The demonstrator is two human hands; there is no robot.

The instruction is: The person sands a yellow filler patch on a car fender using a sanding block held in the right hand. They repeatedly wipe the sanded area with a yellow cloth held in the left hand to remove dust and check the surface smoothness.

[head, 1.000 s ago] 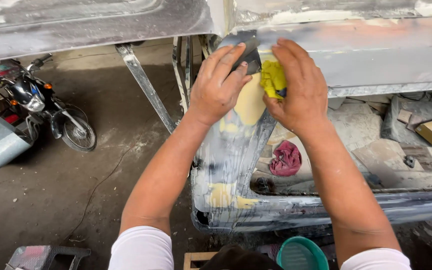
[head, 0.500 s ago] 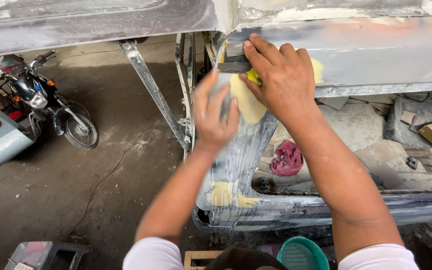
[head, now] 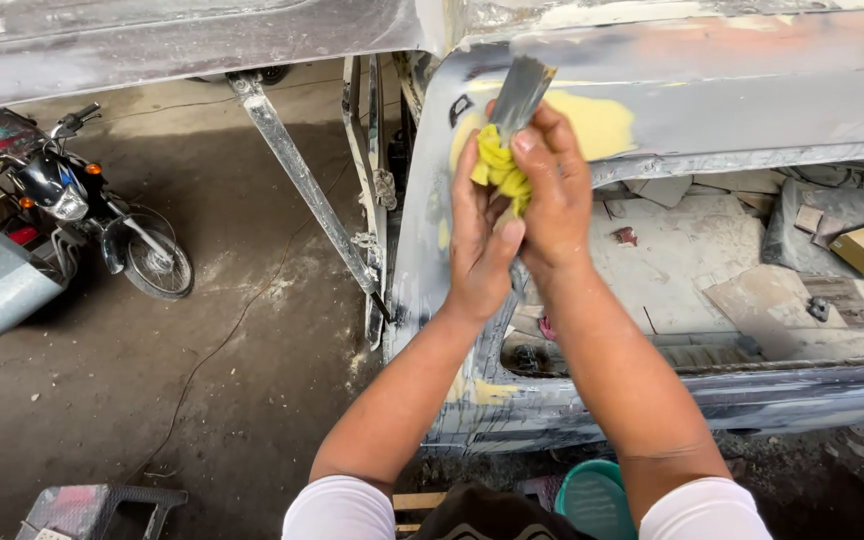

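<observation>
A person's right hand point(head: 552, 195) grips a metal scraper point(head: 519, 95), blade tip toward 12 o'clock, while the left hand point(head: 480, 235) closes around a lump of yellow filler point(head: 499, 170) held against the blade, both raised before the sanded car body panel point(head: 712, 95). The work appears to be at the loading stage, with filler gathered on the blade; spreading it would call for a flat, even stroke over the yellow patch point(head: 602, 120) at 1 o'clock. A motorcycle point(head: 82, 215) stands at 9 o'clock.

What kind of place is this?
Probably a car body repair workshop: a sanded car body panel patched with yellow filler, a metal spreader in the right hand, a motorcycle parked nearby.
</observation>
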